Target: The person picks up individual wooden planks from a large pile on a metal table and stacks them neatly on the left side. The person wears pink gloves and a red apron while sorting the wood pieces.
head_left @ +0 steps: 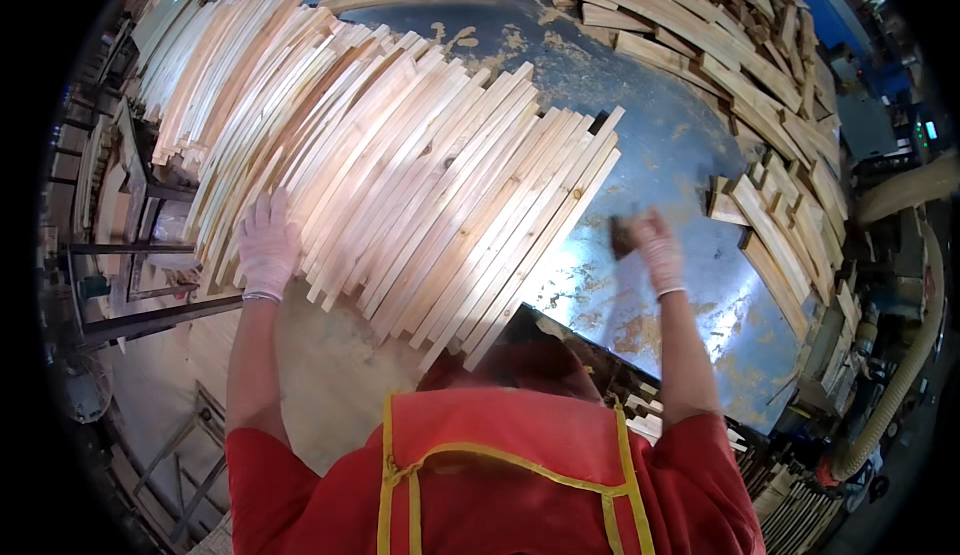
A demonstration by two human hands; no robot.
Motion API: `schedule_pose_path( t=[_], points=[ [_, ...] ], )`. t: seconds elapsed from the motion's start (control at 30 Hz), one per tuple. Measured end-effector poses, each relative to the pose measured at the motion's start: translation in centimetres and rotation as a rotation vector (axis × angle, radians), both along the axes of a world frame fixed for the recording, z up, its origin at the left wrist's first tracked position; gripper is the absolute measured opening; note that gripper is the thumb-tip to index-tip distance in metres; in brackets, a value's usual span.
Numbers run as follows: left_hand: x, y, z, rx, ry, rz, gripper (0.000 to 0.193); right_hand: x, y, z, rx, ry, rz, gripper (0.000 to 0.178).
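Observation:
A wide row of long, pale wooden strips (440, 185) lies side by side across the metal table, their near ends uneven and jutting past its edge. My left hand (268, 240), in a light work glove, rests flat on the strips at the left part of the row, fingers stretched out. To the right of the row, my right hand (655, 245), gloved too, is over the bare metal with its fingers closed. At its left side shows a small dark brown object (622, 239), blurred, so its kind is unclear.
The blue-grey metal tabletop (580, 280) carries patches of sawdust. Loose boards (740, 75) and short offcuts (780, 220) are heaped along its far and right sides. Dark metal bars (165, 320) stand at the left; a ribbed hose (905, 365) curves down at the right.

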State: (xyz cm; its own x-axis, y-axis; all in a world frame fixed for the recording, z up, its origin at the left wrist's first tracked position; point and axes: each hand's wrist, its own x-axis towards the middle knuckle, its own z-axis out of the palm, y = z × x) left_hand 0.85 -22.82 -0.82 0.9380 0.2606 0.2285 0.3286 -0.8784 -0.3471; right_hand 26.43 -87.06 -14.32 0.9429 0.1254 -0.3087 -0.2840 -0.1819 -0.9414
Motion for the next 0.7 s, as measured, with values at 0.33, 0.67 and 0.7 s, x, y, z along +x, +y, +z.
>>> schedule_pose_path(
  t=[0.33, 0.67, 0.7],
  points=[
    [-4.5, -11.0, -0.6, -0.095, -0.057, 0.101, 0.074, 12.0, -13.6, 5.9, -1.551, -0.352, 0.303, 0.077],
    [1.3, -8.8, 2.1, -0.239, 0.194, 0.393, 0.044, 3.9, -7.2, 8.5, -1.377, -0.482, 0.924, 0.055],
    [0.8, -10.2, 1.6, -0.255, 0.289, 0.285, 0.041, 2.0, -6.4, 7.5, -1.156, -0.408, 0.818, 0.053]
  ],
)
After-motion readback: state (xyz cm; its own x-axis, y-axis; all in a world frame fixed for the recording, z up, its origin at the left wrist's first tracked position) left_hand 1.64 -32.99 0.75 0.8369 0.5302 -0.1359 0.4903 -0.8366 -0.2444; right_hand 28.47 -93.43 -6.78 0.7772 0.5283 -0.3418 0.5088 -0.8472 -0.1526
